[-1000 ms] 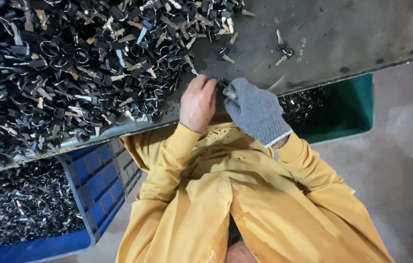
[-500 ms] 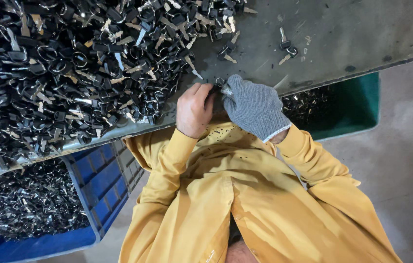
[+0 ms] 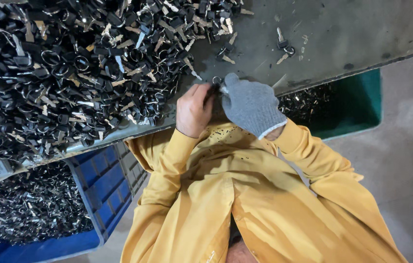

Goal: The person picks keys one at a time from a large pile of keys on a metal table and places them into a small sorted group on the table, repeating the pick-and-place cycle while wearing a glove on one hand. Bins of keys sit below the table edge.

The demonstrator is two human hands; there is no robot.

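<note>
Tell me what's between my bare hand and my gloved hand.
A small ringed key, gripped by the bare left hand and gloved right hand; head view.

Dark table [image 3: 362, 29], heaped keys [image 3: 70, 73] (few strays)

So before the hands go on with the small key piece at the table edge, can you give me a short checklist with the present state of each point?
1. Both hands meet at the table edge: ok. The bare left hand and gloved right hand are together there.
2. Small key and ring piece between the fingertips: ok, though mostly hidden.
3. Grip firmness: cannot tell.
4. Heap of keys and rings within reach on the table: ok, beside the left hand.
5. Blue crate below the table: ok, already holds many parts.
6. Green bin below the right side: ok, holds parts.
</note>
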